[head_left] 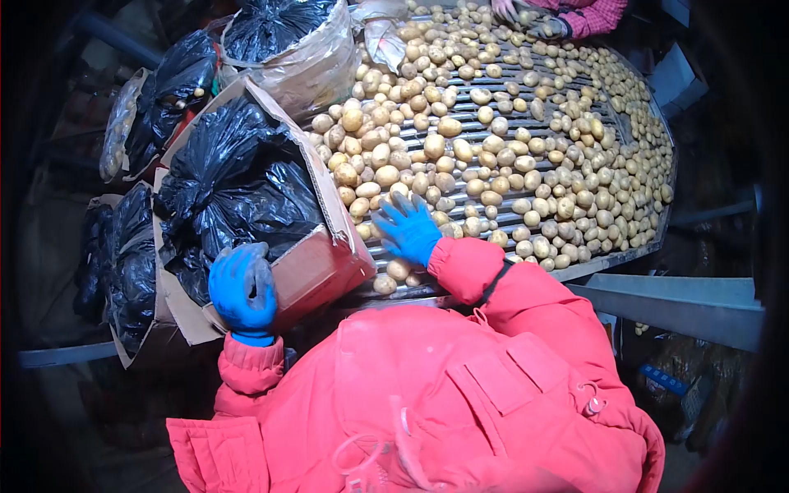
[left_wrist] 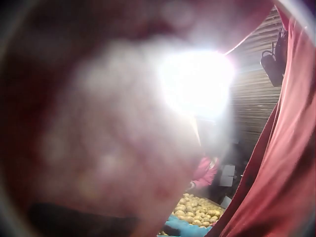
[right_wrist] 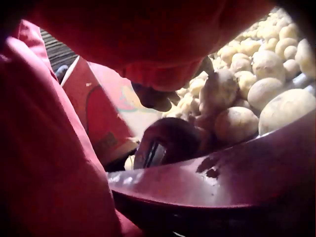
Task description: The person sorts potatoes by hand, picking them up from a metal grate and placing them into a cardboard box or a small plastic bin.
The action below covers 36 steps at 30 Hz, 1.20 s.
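My right hand [head_left: 408,230] wears a blue glove with grey fingertips. Its fingers are spread and rest over potatoes [head_left: 386,176] at the near left of a slatted sorting table. In the right wrist view, potatoes [right_wrist: 266,94] lie beyond the table's metal rim [right_wrist: 197,180], and the sleeve covers much of the picture. My left hand [head_left: 240,289], also gloved in blue, is loosely curled beside the near edge of a cardboard box [head_left: 316,275]. No object shows in it. Black plastic bags [head_left: 238,181] fill that box. Sleeve and glare hide most of the left wrist view.
Another person's gloved hands [head_left: 534,20] are among the potatoes at the far side. More boxes with black bags [head_left: 131,271] stand at the left, and a white sack [head_left: 304,74] stands behind. A metal beam [head_left: 674,300] juts out at the right.
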Tool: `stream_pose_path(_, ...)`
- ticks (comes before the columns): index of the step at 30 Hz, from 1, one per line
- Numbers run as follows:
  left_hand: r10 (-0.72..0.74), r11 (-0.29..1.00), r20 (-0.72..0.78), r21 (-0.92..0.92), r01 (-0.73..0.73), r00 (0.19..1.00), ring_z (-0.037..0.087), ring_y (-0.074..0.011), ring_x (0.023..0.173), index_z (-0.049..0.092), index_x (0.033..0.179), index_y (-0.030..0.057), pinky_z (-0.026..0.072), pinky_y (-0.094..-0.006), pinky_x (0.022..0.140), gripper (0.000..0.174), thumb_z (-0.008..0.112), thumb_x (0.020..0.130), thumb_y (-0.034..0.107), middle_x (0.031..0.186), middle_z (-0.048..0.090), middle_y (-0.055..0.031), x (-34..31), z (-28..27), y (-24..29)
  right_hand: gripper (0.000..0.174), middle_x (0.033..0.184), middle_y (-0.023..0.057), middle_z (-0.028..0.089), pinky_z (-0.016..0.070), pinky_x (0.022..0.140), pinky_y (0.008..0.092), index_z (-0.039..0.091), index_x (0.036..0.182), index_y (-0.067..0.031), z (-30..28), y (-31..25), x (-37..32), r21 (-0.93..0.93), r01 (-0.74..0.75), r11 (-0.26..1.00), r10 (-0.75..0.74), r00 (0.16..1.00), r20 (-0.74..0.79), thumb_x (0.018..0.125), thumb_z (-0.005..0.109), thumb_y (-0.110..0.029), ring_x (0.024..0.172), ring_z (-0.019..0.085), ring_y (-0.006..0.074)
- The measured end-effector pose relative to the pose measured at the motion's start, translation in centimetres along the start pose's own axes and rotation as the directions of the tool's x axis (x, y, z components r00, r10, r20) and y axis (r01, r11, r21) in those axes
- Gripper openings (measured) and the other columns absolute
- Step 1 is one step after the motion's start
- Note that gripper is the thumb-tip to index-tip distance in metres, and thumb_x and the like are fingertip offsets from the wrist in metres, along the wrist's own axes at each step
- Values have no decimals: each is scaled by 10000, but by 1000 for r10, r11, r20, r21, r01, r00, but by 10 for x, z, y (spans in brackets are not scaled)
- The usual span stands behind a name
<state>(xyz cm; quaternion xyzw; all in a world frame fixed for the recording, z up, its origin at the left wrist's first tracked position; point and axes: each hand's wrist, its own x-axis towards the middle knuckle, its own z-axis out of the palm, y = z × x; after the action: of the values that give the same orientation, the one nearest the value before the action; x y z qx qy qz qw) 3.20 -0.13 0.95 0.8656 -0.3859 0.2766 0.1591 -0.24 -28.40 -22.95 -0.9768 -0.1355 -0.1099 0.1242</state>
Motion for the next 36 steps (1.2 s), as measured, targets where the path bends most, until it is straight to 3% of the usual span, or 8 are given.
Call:
stream_pose_path(5, 3, 1000, 3, -9, -3, 1000, 672, -326, 958, 693, 1033, 44, 476, -499, 933, 194, 644, 862, 122, 1027, 713, -118, -1, -2, 0, 728, 1570, 88, 343, 119, 1151, 673, 413, 1494, -267, -27, 17, 30, -101, 55, 993, -22, 954, 300, 876, 525, -634, 1485, 200, 365)
stream_pose_path(12, -6, 1000, 11, 4, 6, 1000, 669, -337, 964, 694, 1037, 43, 476, -511, 933, 220, 644, 855, 158, 1035, 711, -116, -3, -3, -1, 675, 1469, 47, 445, 243, 1083, 683, 513, 1394, -352, -46, 92, 28, 1, -131, 991, 126, 961, 246, 803, 584, -670, 1388, 336, 419)
stream_pose_path(23, -38, 999, 32, 4, 38, 999, 666, -333, 973, 696, 1041, 46, 472, -514, 933, 230, 639, 855, 170, 1033, 710, -113, -1, -2, 0, 504, 1407, 85, 497, 339, 1047, 585, 563, 1336, -304, -78, 261, -38, -348, -261, 900, 307, 948, 82, 895, 532, -547, 1315, 436, 352)
stream_pose_path(26, -67, 998, 47, 17, 66, 997, 669, -332, 965, 695, 1030, 50, 473, -513, 929, 218, 636, 861, 175, 1032, 711, -113, 1, -2, 2, 456, 1320, 96, 552, 414, 975, 566, 580, 1300, -287, -99, 295, -36, -478, -511, 714, 600, 799, 42, 891, 554, -488, 1215, 518, 349)
stream_pose_path(30, -75, 997, 35, 5, 75, 997, 673, -328, 953, 693, 1009, 54, 473, -514, 929, 193, 627, 874, 174, 1019, 714, -108, 3, 2, -1, 473, 1277, 108, 585, 459, 929, 548, 593, 1301, -232, -98, 272, 21, -575, -493, 653, 515, 845, -140, 866, 593, -418, 1134, 576, 344)
stream_pose_path(31, -83, 997, 35, 1, 83, 996, 674, -328, 952, 693, 1005, 55, 473, -515, 929, 188, 625, 876, 174, 1015, 715, -107, 3, 2, -1, 465, 1272, 141, 583, 467, 908, 534, 622, 1260, -177, -76, 262, 39, -348, -478, 806, 396, 874, -283, 841, 622, -378, 1127, 574, 345)
stream_pose_path(35, -115, 993, 57, 16, 114, 992, 675, -325, 948, 696, 1006, 59, 474, -515, 929, 188, 625, 876, 175, 1002, 717, -104, 5, 1, 2, 425, 1273, 154, 605, 397, 1017, 508, 650, 1190, -119, -46, 122, 130, 34, -135, 990, 139, 976, -166, 854, 596, -373, 1229, 522, 381)
stream_pose_path(36, -120, 993, 60, 18, 119, 991, 675, -326, 946, 698, 1004, 59, 474, -515, 929, 188, 627, 874, 176, 1002, 717, -104, 5, 1, 2, 449, 1359, 149, 551, 357, 1065, 547, 633, 1244, -162, -55, 84, 151, 107, -178, 978, 171, 982, 78, 868, 583, -401, 1277, 488, 389)
